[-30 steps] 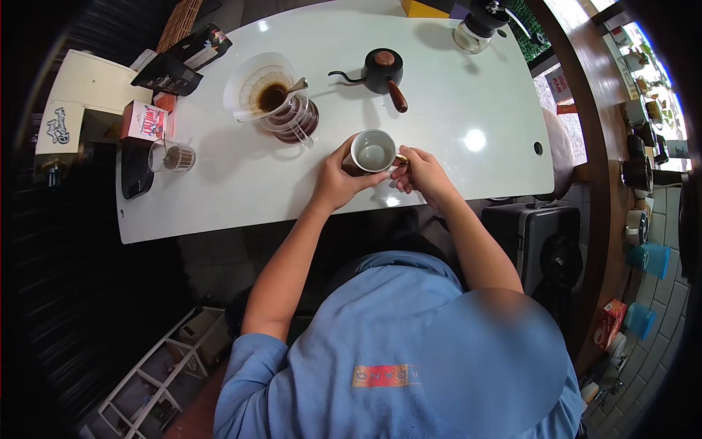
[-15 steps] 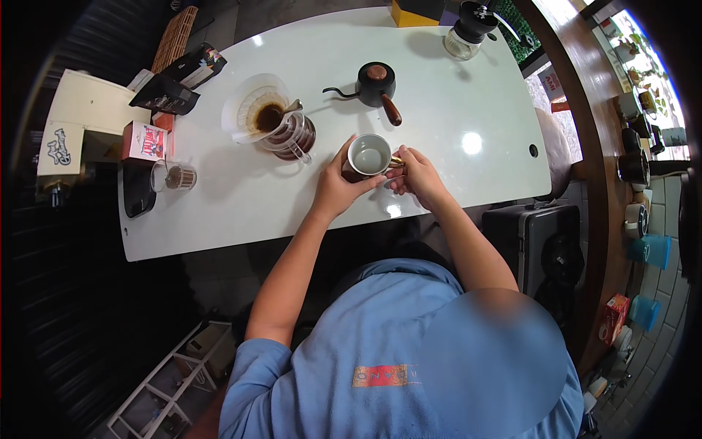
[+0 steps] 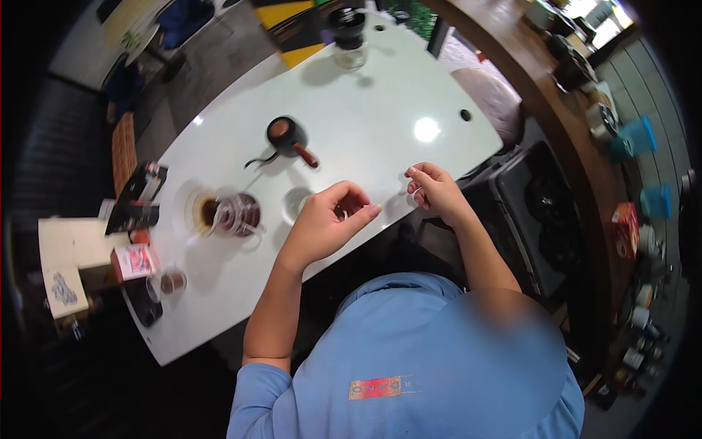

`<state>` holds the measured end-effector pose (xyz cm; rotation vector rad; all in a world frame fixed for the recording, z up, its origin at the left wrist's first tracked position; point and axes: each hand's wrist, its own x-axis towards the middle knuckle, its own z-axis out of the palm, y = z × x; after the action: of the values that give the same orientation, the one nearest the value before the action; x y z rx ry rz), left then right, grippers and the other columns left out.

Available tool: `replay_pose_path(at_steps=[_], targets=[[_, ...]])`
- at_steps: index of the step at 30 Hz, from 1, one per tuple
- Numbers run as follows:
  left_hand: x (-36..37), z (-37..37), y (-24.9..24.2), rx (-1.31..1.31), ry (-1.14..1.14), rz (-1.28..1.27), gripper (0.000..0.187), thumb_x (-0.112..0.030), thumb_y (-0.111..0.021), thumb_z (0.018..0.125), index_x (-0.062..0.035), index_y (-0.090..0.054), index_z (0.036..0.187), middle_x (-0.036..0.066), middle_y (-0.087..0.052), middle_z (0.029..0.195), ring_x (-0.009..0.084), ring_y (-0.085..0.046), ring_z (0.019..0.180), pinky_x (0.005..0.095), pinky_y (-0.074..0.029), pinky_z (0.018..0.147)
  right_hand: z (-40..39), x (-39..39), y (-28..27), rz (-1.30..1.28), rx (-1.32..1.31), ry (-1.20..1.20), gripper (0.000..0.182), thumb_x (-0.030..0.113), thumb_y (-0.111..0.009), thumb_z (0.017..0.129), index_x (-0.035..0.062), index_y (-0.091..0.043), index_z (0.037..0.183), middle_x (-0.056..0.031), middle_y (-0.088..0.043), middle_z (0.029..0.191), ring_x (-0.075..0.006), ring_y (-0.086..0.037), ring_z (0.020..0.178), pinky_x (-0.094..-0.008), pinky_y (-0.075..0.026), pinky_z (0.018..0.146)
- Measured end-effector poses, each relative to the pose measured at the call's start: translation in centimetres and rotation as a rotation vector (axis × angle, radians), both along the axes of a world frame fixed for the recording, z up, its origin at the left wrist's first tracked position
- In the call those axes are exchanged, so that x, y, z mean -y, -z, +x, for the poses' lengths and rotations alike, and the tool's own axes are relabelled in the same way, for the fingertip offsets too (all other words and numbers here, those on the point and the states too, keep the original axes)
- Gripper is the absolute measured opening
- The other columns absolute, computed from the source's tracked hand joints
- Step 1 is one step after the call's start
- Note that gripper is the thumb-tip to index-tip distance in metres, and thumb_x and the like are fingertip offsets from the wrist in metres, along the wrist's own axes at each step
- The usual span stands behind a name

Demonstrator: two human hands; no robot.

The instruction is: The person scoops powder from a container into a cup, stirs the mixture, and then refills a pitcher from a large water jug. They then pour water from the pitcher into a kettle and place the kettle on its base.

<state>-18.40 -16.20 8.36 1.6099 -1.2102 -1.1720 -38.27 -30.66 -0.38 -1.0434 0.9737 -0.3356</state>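
Observation:
The cup [image 3: 294,205] stands on the white table [image 3: 365,110], partly hidden behind my left hand [image 3: 327,219]. That hand is raised with curved fingers, thumb apart, and holds nothing. Off to the right, my right hand [image 3: 433,188] hangs over the table's front edge, fingers loosely bent and apart, holding nothing. Left of the cup is a glass server [image 3: 240,214] with dark coffee, beside a dripper with a paper filter [image 3: 191,211]. A black kettle [image 3: 284,132] with a wooden handle sits behind the cup.
A hand grinder [image 3: 349,44] stands at the table's far end. Black bags [image 3: 135,208], a red-and-white box [image 3: 134,262] and a small glass of grounds [image 3: 172,281] are at the left. A black case [image 3: 537,208] lies right of the table.
Both hands have let go of the cup, which now rests on the table. My hands have moved apart. The view has turned, shifting the table and its objects.

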Motion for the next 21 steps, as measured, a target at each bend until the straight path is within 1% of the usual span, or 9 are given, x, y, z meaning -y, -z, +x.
replay_pose_path(at_steps=[10,14,15,16,17,18,19,20,21], targets=[[23.1,-9.5,-1.0,-0.070,0.189,-0.325,0.017,-0.019,-0.071,0.089,-0.0038,-0.066,0.094,-0.003,-0.064,0.081,0.0036,-0.054,0.074,0.0192,-0.043,0.065,-14.6,15.1,-12.9,-0.760,-0.092,0.412,0.024,0.025,-0.066,0.092,0.0012,-0.068,0.095,0.0003,-0.064,0.073,-0.0055,-0.054,0.058,-0.0210,-0.042,0.051],[35.3,-12.1,-2.7,-0.051,0.238,-0.475,0.021,-0.021,-0.070,0.090,-0.0023,-0.067,0.099,-0.001,-0.065,0.085,0.0056,-0.057,0.077,0.0209,-0.045,0.067,-17.7,24.7,-19.1,-1.066,-0.162,0.427,0.028,0.027,-0.070,0.090,-0.0005,-0.070,0.095,0.0002,-0.064,0.069,-0.0050,-0.054,0.056,-0.0228,-0.044,0.053],[38.4,-12.6,-3.4,-0.040,0.234,-0.470,0.023,-0.022,-0.070,0.090,-0.0021,-0.067,0.100,-0.001,-0.065,0.085,0.0061,-0.058,0.078,0.0211,-0.045,0.068,-18.0,27.3,-20.3,-1.179,-0.286,0.433,0.037,0.037,-0.066,0.092,0.0001,-0.068,0.093,0.0002,-0.062,0.066,-0.0068,-0.055,0.055,-0.0228,-0.045,0.055],[41.4,-13.1,-4.1,0.001,0.241,-0.473,0.025,-0.024,-0.070,0.090,-0.0022,-0.067,0.101,0.000,-0.065,0.086,0.0068,-0.058,0.078,0.0213,-0.045,0.068,-18.9,30.8,-21.2,-1.114,-0.371,0.383,0.035,0.032,-0.073,0.087,0.0016,-0.071,0.104,-0.0015,-0.066,0.079,-0.0062,-0.058,0.067,-0.0200,-0.047,0.061],[44.2,-13.6,-4.6,0.040,0.247,-0.473,0.028,-0.027,-0.070,0.089,-0.0024,-0.067,0.102,0.000,-0.065,0.086,0.0075,-0.059,0.079,0.0215,-0.046,0.068,-19.3,34.6,-21.2,-1.193,-0.445,0.360,0.033,0.030,-0.072,0.087,0.0014,-0.071,0.103,-0.0029,-0.067,0.078,-0.0073,-0.060,0.067,-0.0210,-0.048,0.061],[46.5,-14.3,-5.3,0.057,0.238,-0.437,0.035,-0.031,-0.071,0.088,-0.0029,-0.066,0.108,0.002,-0.066,0.091,0.0076,-0.059,0.080,0.0213,-0.045,0.067,-19.4,37.5,-21.7,-1.114,-0.466,0.288,0.052,0.040,-0.077,0.080,-0.0039,-0.067,0.106,-0.0084,-0.068,0.078,-0.0118,-0.063,0.065,-0.0254,-0.051,0.059],[49.1,-14.9,-5.3,0.060,0.244,-0.438,0.035,-0.031,-0.071,0.088,-0.0029,-0.066,0.108,0.002,-0.066,0.091,0.0076,-0.059,0.080,0.0213,-0.045,0.067,-18.3,38.2,-22.9,-1.246,-0.799,0.284,0.033,0.033,-0.068,0.080,0.0040,-0.074,0.094,-0.0193,-0.072,0.084,-0.0280,-0.071,0.080,-0.0370,-0.056,0.076],[51.5,-15.4,-5.4,0.100,0.219,-0.423,0.039,-0.032,-0.071,0.088,-0.0029,-0.064,0.113,0.006,-0.066,0.098,0.0106,-0.061,0.086,0.0236,-0.047,0.070,-18.2,41.0,-22.4,-1.235,-0.887,0.216,0.034,0.036,-0.069,0.079,0.0043,-0.075,0.090,-0.0183,-0.071,0.080,-0.0287,-0.071,0.075,-0.0379,-0.056,0.072],[53.7,-15.8,-5.3,0.139,0.192,-0.408,0.045,-0.032,-0.072,0.087,-0.0030,-0.062,0.119,0.009,-0.067,0.105,0.0136,-0.062,0.091,0.0259,-0.049,0.074,-17.7,42.7,-22.5,-1.211,-0.996,0.109,0.043,0.037,-0.073,0.076,-0.0001,-0.072,0.098,-0.0203,-0.071,0.090,-0.0313,-0.070,0.084,-0.0393,-0.055,0.077]])
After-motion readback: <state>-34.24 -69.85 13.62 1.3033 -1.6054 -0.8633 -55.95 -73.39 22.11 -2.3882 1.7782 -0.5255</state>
